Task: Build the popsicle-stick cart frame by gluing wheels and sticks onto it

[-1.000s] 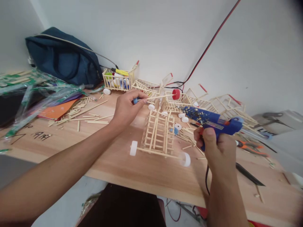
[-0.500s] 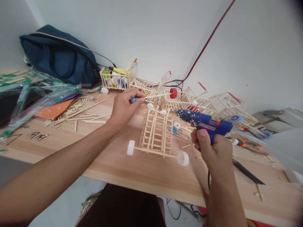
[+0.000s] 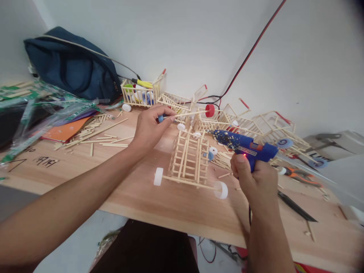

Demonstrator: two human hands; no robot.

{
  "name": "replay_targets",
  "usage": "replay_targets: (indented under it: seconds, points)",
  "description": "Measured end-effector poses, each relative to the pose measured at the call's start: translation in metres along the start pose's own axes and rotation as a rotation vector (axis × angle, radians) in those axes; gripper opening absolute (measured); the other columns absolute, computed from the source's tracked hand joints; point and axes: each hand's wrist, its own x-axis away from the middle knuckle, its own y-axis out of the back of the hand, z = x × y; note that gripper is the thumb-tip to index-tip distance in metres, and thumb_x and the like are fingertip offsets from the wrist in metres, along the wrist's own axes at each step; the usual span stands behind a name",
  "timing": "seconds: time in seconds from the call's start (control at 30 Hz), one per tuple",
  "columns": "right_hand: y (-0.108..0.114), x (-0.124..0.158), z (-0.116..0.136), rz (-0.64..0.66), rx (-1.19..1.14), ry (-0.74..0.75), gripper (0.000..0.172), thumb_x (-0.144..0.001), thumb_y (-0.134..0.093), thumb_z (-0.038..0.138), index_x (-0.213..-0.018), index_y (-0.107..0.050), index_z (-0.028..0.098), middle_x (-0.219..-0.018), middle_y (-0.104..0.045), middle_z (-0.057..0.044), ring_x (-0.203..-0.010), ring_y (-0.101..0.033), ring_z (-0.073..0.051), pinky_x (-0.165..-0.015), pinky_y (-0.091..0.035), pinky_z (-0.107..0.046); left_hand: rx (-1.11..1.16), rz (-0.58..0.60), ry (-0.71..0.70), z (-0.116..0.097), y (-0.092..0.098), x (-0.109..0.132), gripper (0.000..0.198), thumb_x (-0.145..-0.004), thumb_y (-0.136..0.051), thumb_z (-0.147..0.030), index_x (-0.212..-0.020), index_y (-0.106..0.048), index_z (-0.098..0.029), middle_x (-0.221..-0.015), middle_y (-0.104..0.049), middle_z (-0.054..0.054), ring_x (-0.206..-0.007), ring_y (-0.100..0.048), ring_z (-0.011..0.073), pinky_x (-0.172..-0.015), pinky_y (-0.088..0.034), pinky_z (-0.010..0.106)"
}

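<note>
Pinched in my left hand is a thin wooden stick with a red bottle cap on its far end and a blue cap at the end by my fingers. My right hand is wrapped round a blue glue gun, its speckled nozzle pointing left, with a red light lit. Below and between my hands lies a small cart frame of sticks. An axle stick crosses its near end, with a white cap wheel on the left and another white cap wheel on the right.
Several stick carts stand along the wall. A dark blue bag and plastic wrappers are at left, beside loose cut sticks. Orange-handled pliers and a black blade-like tool lie at right. The table edge is near me.
My hands, the capped stick and the glue gun hold nearly the same places. The whole view has shifted very slightly; the cart frame stays put on the table.
</note>
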Motion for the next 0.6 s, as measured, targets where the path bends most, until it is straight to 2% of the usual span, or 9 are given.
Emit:
replay_targets:
  seconds: [0.33, 0.6]
  points:
    - [-0.0019, 0.0019, -0.0036, -0.021, -0.007, 0.038, 0.063, -0.088, -0.041, 0.074, -0.057, -0.053, 0.020, -0.053, -0.054, -0.002, -0.051, -0.050, -0.015, -0.055, -0.034, -0.030, 0.004, -0.004, 0.012, 0.0017, 0.0002, -0.0001, 0.008, -0.080, -0.065, -0.017, -0.081, -0.073, -0.019, -0.086, -0.073, 0.001, -0.084, -0.065, 0.0168, -0.080, -0.050, 0.032]
    - [0.0002, 0.0028, -0.0043, -0.043, -0.011, 0.055, 0.060, -0.088, -0.045, 0.071, -0.058, -0.058, 0.020, -0.050, -0.057, -0.003, -0.051, -0.054, -0.018, -0.054, -0.037, -0.030, 0.001, -0.001, 0.018, 0.0001, 0.0004, -0.0001, 0.009, -0.080, -0.065, -0.017, -0.081, -0.073, -0.021, -0.087, -0.073, 0.002, -0.084, -0.065, 0.0173, -0.082, -0.050, 0.033]
